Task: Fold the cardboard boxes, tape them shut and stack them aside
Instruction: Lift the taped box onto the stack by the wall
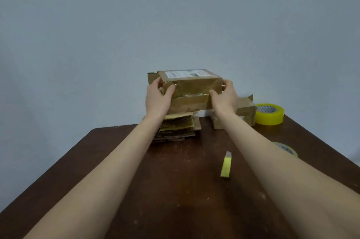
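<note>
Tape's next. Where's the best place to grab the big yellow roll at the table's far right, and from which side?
Come from above: the yellow tape roll lies flat with its core hole facing up, so a thumb in the hole and fingers on the outer wall should hold best. Favour its near or right side, since the small cardboard box crowds its left.

- White label (pixel 185 73) on the held box (pixel 191 87): print too blurred to read.
- Tape roll (pixel 288 149) at the right edge of the table (pixel 175 199): mostly hidden behind the right forearm (pixel 272 161).
- Flat cardboard stack (pixel 175 129): top covered by the held box.
- Small box (pixel 246 112) near the far right corner: partly behind the right hand (pixel 224 96).
</note>
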Available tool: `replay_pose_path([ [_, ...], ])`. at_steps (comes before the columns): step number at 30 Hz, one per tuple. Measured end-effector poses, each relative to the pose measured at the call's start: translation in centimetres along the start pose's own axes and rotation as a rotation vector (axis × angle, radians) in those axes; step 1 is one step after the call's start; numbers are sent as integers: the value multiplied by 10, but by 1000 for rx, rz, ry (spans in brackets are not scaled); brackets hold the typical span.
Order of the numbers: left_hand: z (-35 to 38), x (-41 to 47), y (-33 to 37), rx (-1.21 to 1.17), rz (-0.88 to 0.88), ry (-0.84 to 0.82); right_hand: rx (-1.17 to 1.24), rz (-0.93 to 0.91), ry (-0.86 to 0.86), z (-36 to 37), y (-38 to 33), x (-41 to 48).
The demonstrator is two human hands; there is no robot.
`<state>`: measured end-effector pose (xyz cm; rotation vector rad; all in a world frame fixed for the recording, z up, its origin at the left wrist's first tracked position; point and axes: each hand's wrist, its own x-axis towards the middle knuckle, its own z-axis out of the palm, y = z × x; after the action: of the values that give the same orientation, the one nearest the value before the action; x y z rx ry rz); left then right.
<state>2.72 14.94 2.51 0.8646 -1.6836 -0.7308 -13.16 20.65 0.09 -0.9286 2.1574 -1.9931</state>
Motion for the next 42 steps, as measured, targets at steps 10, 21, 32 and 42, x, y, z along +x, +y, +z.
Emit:
replay_pose_path([
  [10,178,74,-37,-71,-118,-309,-208,183,96,-9,66,116],
  [21,213,69,-59,63,-183,-537,-334,203,-155,22,101,109],
  [32,87,80,-98,392,-95,-239,-416,-10,-323,88,62,59],
  [42,-10,117,-185,429,-530,-184,-364,223,-496,150,68,74],
])
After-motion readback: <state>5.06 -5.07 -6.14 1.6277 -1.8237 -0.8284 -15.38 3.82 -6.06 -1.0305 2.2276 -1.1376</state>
